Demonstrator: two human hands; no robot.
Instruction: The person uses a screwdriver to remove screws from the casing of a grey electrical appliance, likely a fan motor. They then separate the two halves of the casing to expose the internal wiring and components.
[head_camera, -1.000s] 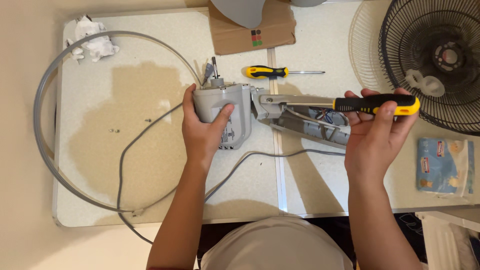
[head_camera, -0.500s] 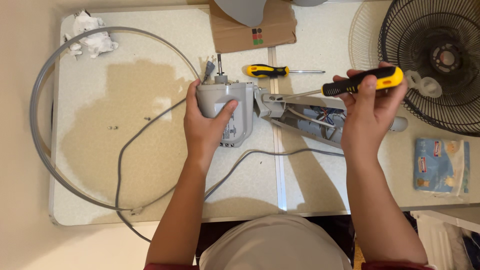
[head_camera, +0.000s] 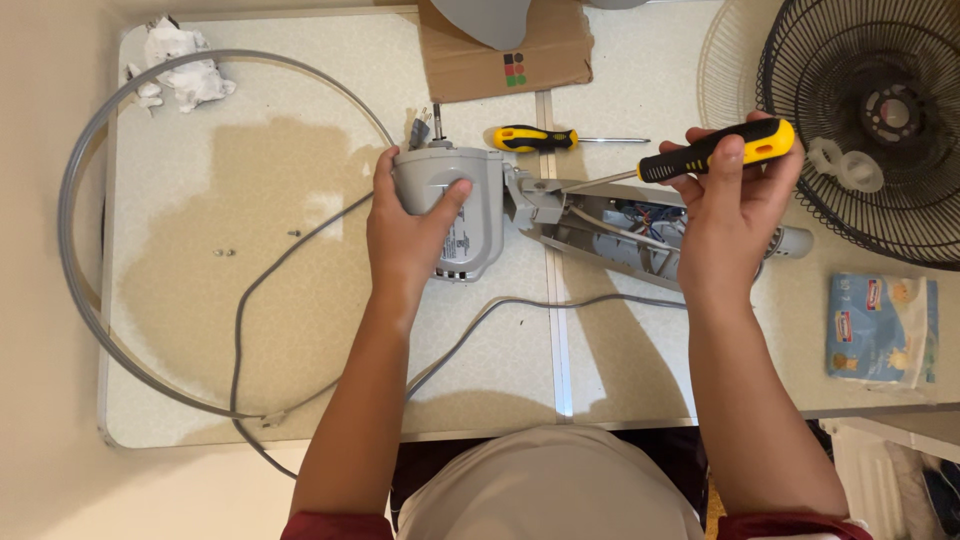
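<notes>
While left hand (head_camera: 415, 235) pins motor housing (head_camera: 455, 205) | right hand (head_camera: 725, 205) lifts screwdriver (head_camera: 715, 150)

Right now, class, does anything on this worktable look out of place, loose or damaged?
Yes. Two tiny screws lie loose on a large brownish stain on the table. The grey fan neck lies open with coloured wires exposed, and crumpled tissue sits in the far-left corner.

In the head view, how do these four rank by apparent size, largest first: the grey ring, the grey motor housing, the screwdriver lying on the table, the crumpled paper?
1. Grey ring, by far the largest.
2. Grey motor housing, under the left hand.
3. Screwdriver lying on the table and crumpled paper: too alike to rank; the screwdriver is longer but thinner.
</notes>
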